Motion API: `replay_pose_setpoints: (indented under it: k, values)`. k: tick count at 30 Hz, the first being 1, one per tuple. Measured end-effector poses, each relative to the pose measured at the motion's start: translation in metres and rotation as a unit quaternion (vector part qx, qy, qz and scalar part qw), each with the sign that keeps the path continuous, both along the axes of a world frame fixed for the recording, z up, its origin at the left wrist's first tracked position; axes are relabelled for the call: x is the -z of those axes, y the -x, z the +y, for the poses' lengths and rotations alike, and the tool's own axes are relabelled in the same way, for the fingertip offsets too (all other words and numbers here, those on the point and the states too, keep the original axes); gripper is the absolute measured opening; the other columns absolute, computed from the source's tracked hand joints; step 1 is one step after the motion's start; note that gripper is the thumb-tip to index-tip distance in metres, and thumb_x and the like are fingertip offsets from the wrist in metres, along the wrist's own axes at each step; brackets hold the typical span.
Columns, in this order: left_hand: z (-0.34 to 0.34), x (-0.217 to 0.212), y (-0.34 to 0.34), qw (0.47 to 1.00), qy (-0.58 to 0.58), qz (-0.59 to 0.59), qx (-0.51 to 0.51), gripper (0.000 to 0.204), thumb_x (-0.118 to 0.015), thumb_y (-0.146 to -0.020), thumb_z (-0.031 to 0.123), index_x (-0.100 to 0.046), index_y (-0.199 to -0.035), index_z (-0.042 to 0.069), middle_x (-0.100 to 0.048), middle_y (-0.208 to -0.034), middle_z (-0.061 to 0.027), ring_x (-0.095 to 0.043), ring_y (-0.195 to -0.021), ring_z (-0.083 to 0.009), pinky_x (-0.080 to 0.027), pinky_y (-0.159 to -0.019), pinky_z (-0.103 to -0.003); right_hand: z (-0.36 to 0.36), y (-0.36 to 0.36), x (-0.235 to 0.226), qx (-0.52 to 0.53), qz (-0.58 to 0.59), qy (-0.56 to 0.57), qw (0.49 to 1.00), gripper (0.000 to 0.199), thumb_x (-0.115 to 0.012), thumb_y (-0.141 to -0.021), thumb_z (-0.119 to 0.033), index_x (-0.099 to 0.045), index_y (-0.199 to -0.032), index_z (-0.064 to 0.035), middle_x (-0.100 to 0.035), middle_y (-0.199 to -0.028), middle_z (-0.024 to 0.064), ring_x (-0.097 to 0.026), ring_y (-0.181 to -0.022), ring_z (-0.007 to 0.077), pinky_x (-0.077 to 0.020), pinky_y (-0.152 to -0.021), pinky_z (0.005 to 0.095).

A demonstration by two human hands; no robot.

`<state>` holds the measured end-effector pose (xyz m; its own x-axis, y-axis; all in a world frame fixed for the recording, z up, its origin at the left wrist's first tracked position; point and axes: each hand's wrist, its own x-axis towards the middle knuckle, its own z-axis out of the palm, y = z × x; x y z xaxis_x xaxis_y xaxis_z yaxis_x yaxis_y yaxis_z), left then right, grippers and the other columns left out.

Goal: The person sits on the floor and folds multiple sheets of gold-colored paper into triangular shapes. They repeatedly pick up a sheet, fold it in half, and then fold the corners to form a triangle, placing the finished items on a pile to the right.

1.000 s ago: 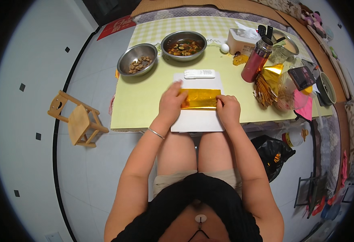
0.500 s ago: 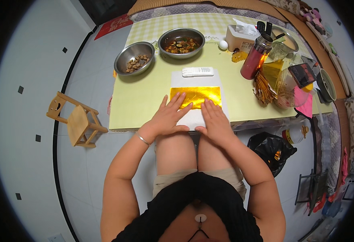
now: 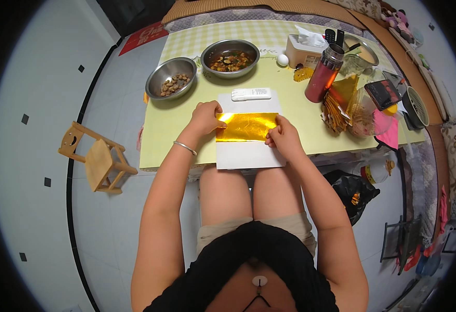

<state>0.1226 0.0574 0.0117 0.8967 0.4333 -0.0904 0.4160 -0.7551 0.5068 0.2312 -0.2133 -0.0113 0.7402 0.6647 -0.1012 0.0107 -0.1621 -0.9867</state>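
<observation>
The thin, crinkled rectangle of gold foil paper (image 3: 246, 127) lies on a white paper sheet (image 3: 248, 155) at the near edge of the pale yellow table (image 3: 170, 130); it is judged light, limp and easily torn, best held at its side edges. The left hand (image 3: 205, 118) pinches its left edge, the right hand (image 3: 283, 138) its right. Both thumbs' grip beneath the foil is hidden.

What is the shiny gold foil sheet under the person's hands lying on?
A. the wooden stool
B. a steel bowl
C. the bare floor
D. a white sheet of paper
D: the shiny gold foil sheet, held at its ends by the left hand and right hand, lies on a white sheet of paper.
</observation>
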Motion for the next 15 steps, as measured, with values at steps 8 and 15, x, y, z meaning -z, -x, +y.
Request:
replay_pose_setpoints:
  k: [8, 15]
  values:
    - [-0.021, 0.011, 0.03, 0.95, 0.25, -0.176, -0.066, 0.013, -0.076, -0.078, -0.004, -0.067, -0.086, 0.001, -0.07, -0.085, -0.0077, -0.066, -0.065, -0.0206, -0.053, -0.06, -0.031, -0.001, -0.003, -0.005, 0.067, 0.15, -0.052, 0.985, 0.062, -0.055, -0.098, 0.0, -0.026, -0.152, 0.0077, -0.069, -0.09, 0.0179, -0.072, -0.069, 0.0211, -0.06, -0.058, 0.027]
    - [-0.049, 0.003, 0.055, 0.838, 0.469, -0.228, -0.164, 0.006, -0.062, -0.094, -0.005, -0.064, -0.1, -0.003, -0.071, -0.089, -0.0107, -0.074, -0.083, -0.0183, -0.061, -0.064, -0.023, -0.001, -0.005, -0.009, 0.098, 0.186, -0.097, 0.973, 0.039, -0.059, -0.1, -0.007, -0.045, -0.133, 0.0079, -0.069, -0.093, 0.0185, -0.073, -0.072, 0.0234, -0.0615, -0.059, 0.0276]
